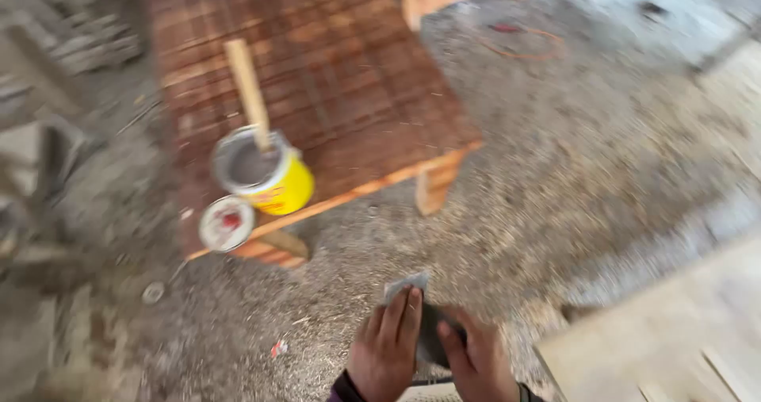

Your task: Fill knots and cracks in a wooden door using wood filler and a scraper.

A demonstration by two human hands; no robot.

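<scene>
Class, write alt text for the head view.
Two hands, left hand and right hand, hold a grey folded sheet over a sawdust-strewn floor. Ahead, a low wooden table bears an open yellow can with a stick in it.

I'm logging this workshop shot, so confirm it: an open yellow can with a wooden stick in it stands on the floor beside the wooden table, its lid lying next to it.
One thing is wrong: the yellow can stands on the wooden table near its edge, not on the floor. The head view shows this. The wooden stick is in it, and the lid lies next to it.
</scene>
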